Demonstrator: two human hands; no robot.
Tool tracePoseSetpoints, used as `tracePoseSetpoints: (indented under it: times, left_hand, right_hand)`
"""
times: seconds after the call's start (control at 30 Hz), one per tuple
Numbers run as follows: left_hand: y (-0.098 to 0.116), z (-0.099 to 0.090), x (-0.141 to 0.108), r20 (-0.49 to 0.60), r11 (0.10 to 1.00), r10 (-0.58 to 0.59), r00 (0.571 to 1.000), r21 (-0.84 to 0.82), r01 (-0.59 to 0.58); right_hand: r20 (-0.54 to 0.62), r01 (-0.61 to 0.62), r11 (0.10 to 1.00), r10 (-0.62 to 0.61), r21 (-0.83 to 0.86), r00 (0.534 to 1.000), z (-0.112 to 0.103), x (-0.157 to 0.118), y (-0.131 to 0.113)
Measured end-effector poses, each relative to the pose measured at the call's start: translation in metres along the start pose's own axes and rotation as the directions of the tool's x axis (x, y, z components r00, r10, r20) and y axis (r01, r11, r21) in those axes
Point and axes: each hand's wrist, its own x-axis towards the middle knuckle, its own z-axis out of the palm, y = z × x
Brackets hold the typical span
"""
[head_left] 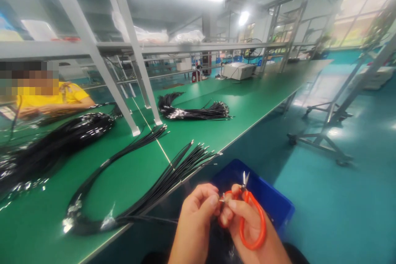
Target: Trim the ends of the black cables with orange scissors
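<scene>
Orange-handled scissors [253,239] hang on my right hand [244,214], their short blades pointing up and slightly apart. The thumb and finger of that hand also meet at a small pale tip [222,199]. My left hand [198,214] is closed in a pinch on the other side of this tip, which looks like a cable end. A thin black cable [154,218] runs from the bundle toward my left wrist and passes out of sight behind it. The curved bundle of black cables [89,177] lies on the green table [123,189], its pale-tipped ends fanned near the edge.
Below my hands stands a blue bin [278,204]. Another cable bundle [192,113] lies farther back, and a large pile of black cables [58,140] is at left. A person in a yellow top [74,93] sits across the table. Grey shelf posts [136,49] rise from the tabletop.
</scene>
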Motion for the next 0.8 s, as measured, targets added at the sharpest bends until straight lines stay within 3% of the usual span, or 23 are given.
tracePoseSetpoints:
  times: [0.23, 0.4, 0.53, 0.7, 0.8]
  left_hand:
    - [0.0025, 0.001, 0.0004, 0.031, 0.996, 0.01, 0.999, 0.09, -0.013]
    - [0.0033, -0.001, 0.0004, 0.005, 0.999, -0.051, 0.999, -0.004, 0.051]
    - [0.0081, -0.0038, 0.0002, -0.027, 0.993, 0.006, 1.0, 0.119, -0.002]
    - [0.0103, 0.0014, 0.0002, 0.089, 0.986, 0.015, 0.996, 0.165, -0.03]
    - [0.008, 0.0007, 0.0019, 0.077, 0.995, -0.011, 0.997, 0.097, 0.003]
  right_hand:
    - [-0.011, -0.008, 1.0, 0.008, 0.008, 1.0, 0.0038, 0.0003, 0.0004]
    - [0.033, 0.004, 1.0, -0.005, 0.01, 0.999, 0.0004, 0.0001, -0.0013]
    - [0.06, 0.024, 1.0, -0.023, -0.012, 0.998, -0.0021, 0.0004, -0.0014]
    - [0.096, 0.021, 1.0, -0.021, -0.002, 0.995, -0.0002, 0.0009, -0.0016]
    - [0.081, 0.015, 1.0, -0.015, 0.0, 0.997, 0.0002, 0.0019, -0.0019]
